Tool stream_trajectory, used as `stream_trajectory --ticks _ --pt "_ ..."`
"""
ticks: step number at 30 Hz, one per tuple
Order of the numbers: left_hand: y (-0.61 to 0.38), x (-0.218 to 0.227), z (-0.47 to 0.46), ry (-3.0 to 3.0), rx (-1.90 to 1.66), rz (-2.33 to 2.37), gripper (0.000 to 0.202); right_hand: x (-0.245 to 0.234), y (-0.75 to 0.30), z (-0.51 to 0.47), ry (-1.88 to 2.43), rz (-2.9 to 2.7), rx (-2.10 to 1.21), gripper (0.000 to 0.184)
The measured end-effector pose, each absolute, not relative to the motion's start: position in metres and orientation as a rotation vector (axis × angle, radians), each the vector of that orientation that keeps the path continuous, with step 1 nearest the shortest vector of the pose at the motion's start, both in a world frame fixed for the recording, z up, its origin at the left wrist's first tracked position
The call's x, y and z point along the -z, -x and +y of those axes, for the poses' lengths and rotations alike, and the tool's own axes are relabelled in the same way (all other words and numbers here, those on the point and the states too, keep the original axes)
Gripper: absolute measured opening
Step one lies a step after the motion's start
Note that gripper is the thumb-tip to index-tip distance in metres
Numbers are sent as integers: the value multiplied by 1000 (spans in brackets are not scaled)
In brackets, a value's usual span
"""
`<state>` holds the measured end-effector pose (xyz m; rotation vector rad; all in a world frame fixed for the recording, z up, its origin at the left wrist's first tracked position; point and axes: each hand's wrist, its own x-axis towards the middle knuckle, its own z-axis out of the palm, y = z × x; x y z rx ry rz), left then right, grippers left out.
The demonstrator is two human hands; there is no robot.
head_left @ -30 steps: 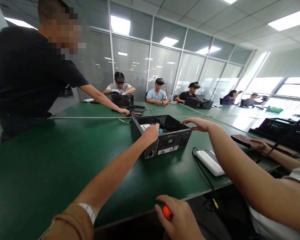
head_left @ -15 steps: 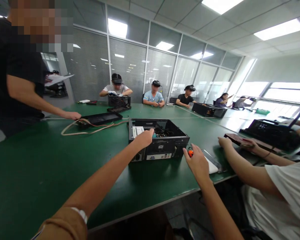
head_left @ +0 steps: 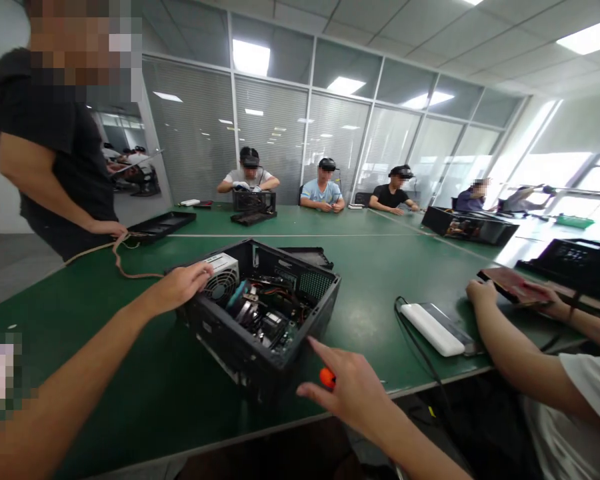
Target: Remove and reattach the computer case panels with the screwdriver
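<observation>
An open black computer case (head_left: 267,373) stands at an angle before me, its open side up. Inside are a power supply with a fan (head_left: 222,283), a motherboard with cooler parts (head_left: 275,327) and loose cables. My left hand (head_left: 183,288) grips the case's left rim beside the power supply, fingers curled over the edge. By the near right corner is my right hand (head_left: 353,383), its thumb and index finger stretched out. A small orange-and-black object (head_left: 327,378) is held against its palm by the other fingers; most of it is hidden.
A dark panel (head_left: 307,257) lies behind the case. A white power bank-like box (head_left: 433,328) with a black cable lies to the right. A co-worker's hands hold a reddish board (head_left: 515,287) there. At left, a standing person's hand (head_left: 109,228) is by a pale strap.
The case has turned and come nearer, showing its inside. My left hand has shifted left along its rim; my right hand has moved down and left. The standing person's strap has moved left.
</observation>
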<state>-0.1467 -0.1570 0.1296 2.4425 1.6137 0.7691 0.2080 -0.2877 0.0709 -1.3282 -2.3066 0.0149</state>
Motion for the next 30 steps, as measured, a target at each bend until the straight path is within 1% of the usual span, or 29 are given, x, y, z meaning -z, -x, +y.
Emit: stream_trajectory --ticks 2,3,5,6,9,12,14,16,18,22,26,30 --pt "179 -134 -157 -2383 -787 1698 30 -80 -212 -271 1258 -2359 -74 57" --pt "192 -137 -159 -2353 -788 1732 31 -83 -216 -255 1306 -2330 -51 50" --pt "207 -145 -172 -2306 -792 1793 31 -85 -228 -209 1523 -2207 57 40" --pt "207 -148 -184 -2295 -799 1824 30 -85 -233 -183 1650 -2133 129 38" --pt "175 -146 -236 -2335 -823 1917 25 -75 -237 -104 1934 -2133 187 33" --pt "114 -121 -290 -2415 -855 1931 22 -61 -224 -54 1965 -2225 178 32" --pt "78 -100 -311 -2488 -984 2051 26 -54 -214 -40 1951 -2253 171 31" --pt "59 -85 -319 -2487 -1083 2263 28 -50 -208 -35 1951 -2286 167 29" --pt "56 -77 -319 -2488 -1190 2344 27 -47 -207 -35 1954 -2318 174 29" --pt "90 -77 -315 -2534 -1349 2187 21 -48 -215 -43 1940 -2408 194 32" --pt "151 -82 -307 -2404 -1305 2196 16 -46 -218 -79 1867 -2577 147 27" --pt "210 -91 -290 -2189 -1232 2261 20 -41 -208 -147 1698 -2763 63 25"
